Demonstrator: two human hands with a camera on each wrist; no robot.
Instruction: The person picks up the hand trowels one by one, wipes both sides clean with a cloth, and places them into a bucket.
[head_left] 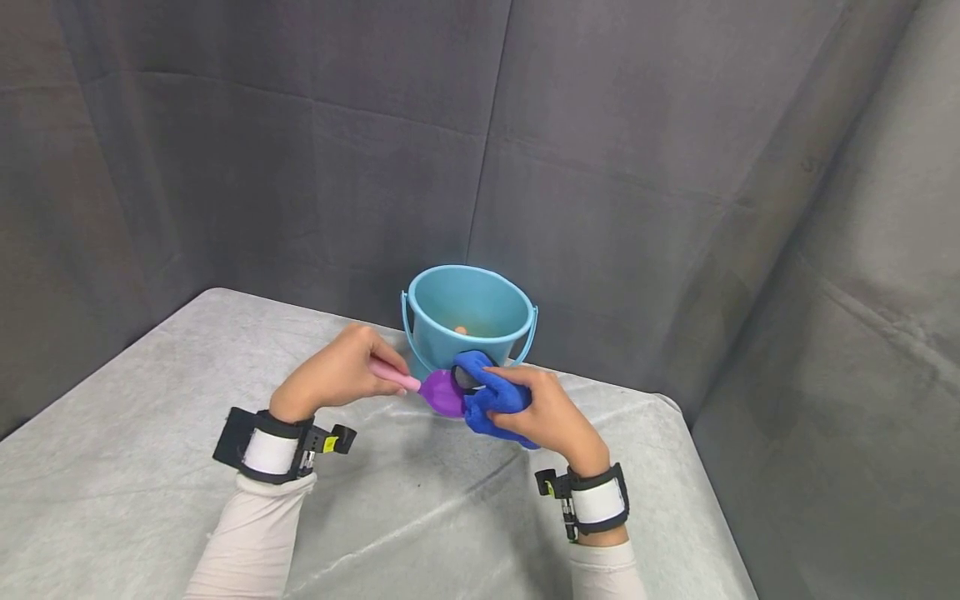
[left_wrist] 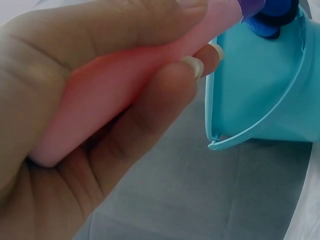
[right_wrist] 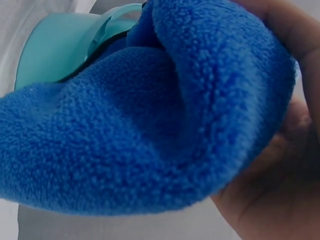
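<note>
Left hand: your left hand (head_left: pixel 337 375) sits just left of centre in the head view, fingers curled around the pink handle (head_left: pixel 393 377) of a spoon-like utensil; the left wrist view shows the handle (left_wrist: pixel 125 85) lying across your palm with the fingertips (left_wrist: pixel 192 65) wrapped over it
Utensil head: the purple head (head_left: pixel 444 393) points right, at the middle of the frame, and meets the cloth
Right hand: your right hand (head_left: pixel 551 412) grasps a bunched blue fleece cloth (head_left: pixel 491 392), pressed against the purple head; in the right wrist view the cloth (right_wrist: pixel 150 125) fills most of the frame, your palm at lower right
Bucket: a teal plastic bucket (head_left: pixel 468 287) stands upright just behind both hands, its handle down; something small and orange (head_left: pixel 461 330) lies inside, too small to name
Table: a grey cloth-covered table (head_left: pixel 150 400) fills the lower frame, a grey backdrop above it
</note>
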